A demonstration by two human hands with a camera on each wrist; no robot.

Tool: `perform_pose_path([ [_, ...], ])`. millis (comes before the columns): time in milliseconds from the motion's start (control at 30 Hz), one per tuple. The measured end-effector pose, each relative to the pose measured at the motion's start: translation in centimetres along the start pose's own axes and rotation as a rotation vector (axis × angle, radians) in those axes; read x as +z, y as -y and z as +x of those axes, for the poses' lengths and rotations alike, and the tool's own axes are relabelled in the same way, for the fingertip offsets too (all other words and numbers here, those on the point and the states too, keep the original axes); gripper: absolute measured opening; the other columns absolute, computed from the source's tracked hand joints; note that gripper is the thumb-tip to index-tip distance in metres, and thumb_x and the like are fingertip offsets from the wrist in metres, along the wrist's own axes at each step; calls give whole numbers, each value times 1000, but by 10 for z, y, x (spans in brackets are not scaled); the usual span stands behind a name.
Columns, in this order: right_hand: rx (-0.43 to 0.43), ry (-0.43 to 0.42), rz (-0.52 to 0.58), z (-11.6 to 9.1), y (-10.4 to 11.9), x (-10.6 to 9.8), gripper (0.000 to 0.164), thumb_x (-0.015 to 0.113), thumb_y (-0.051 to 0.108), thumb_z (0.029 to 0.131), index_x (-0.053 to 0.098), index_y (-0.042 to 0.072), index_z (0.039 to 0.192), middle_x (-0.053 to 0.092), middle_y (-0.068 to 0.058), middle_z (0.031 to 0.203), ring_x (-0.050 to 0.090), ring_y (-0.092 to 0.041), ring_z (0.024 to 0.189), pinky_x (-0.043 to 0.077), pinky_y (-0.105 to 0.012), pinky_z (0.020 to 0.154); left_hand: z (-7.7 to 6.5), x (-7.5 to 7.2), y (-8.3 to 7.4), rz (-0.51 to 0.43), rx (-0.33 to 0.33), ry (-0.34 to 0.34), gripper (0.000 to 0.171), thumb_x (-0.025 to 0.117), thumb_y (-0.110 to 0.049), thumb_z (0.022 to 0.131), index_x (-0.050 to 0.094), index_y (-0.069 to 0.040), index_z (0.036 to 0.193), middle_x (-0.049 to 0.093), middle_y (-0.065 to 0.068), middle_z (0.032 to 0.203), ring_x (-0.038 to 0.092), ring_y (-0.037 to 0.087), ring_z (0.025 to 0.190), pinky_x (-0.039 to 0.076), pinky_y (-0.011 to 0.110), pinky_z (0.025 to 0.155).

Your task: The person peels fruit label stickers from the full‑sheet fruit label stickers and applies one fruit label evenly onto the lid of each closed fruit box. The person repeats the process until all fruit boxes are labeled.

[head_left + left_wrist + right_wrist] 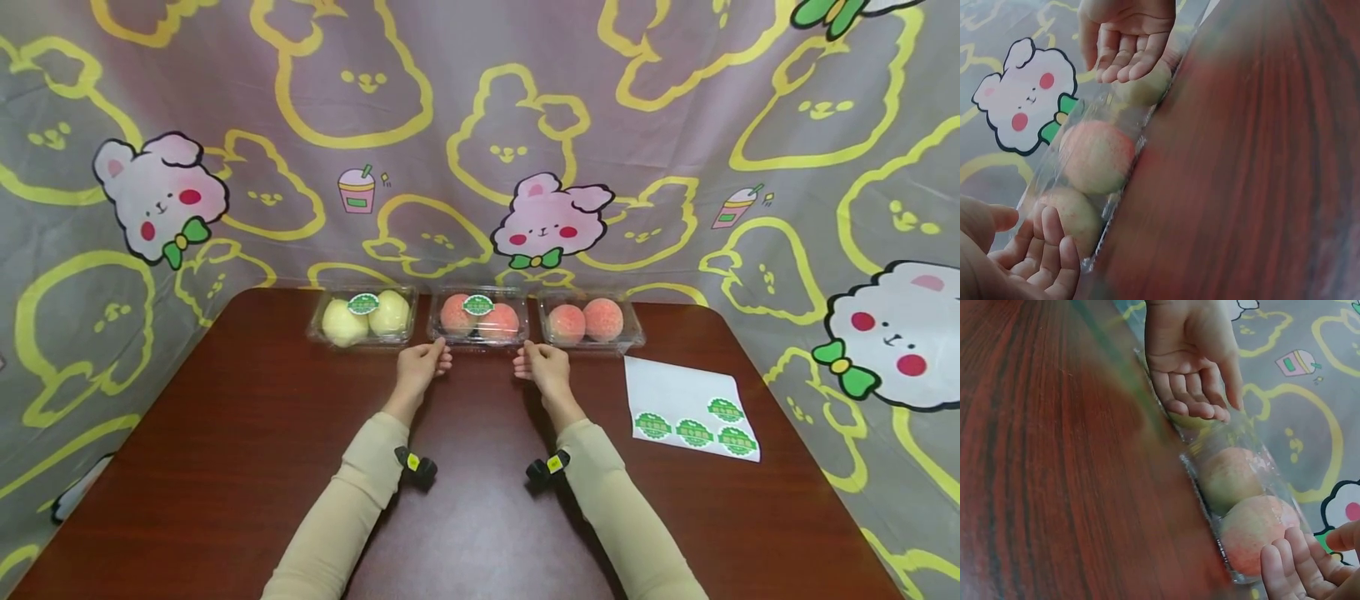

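In the head view a clear plastic box with two reddish peaches stands in the middle of a row, a green round sticker on its lid. My left hand is at its front left corner, and my right hand is at its front right corner. Both wrist views show the fingers loosely bent, with nothing between thumb and fingers. Beside the box in the left wrist view is the left hand; the right hand appears likewise in the right wrist view. Whether the fingertips touch the plastic, I cannot tell.
To the left stands a stickered box of pale yellow fruit; to the right, a box of peaches shows no sticker. A white sheet with several green stickers lies at the table's right. A patterned curtain hangs behind.
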State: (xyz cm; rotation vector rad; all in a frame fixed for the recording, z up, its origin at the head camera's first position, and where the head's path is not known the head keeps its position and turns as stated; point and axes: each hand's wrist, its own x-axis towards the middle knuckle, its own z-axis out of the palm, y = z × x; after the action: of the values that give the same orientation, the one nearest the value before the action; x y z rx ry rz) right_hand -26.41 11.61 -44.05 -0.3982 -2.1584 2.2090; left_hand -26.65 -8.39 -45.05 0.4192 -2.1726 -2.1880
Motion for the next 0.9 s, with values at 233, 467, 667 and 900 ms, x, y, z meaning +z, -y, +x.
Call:
perform_pose_path([
  [233, -20, 21, -6, -8, 3, -1, 33, 51, 12, 98, 61, -19, 101, 60, 5, 54, 60, -2, 48, 54, -18, 49, -7, 8, 0, 24, 20, 38, 33, 57, -18, 96, 67, 13, 102, 63, -8, 61, 59, -1, 53, 52, 16, 55],
  [467, -20, 44, -50, -9, -1, -6, 30, 51, 11, 98, 62, -17, 102, 61, 5, 58, 60, -3, 52, 56, -19, 52, -13, 16, 1, 119, 55, 125, 25, 58, -11, 95, 68, 11, 102, 66, -1, 67, 59, 0, 56, 55, 20, 61],
  [667, -51, 68, -111, -9, 5, -15, 30, 52, 11, 98, 62, -17, 102, 62, 6, 58, 60, -3, 52, 55, -18, 53, -23, 22, 2, 256, 162, 193, 19, 59, -6, 93, 69, 9, 99, 71, 22, 82, 63, 6, 61, 59, 26, 66],
  [900, -78, 37, -146, -6, 9, -25, 29, 53, 10, 97, 63, -17, 102, 63, 5, 60, 61, -3, 53, 57, -20, 56, -33, 29, 5, 283, 216, 253, 19, 57, -3, 93, 69, 11, 97, 71, 26, 85, 65, 8, 62, 60, 31, 67],
])
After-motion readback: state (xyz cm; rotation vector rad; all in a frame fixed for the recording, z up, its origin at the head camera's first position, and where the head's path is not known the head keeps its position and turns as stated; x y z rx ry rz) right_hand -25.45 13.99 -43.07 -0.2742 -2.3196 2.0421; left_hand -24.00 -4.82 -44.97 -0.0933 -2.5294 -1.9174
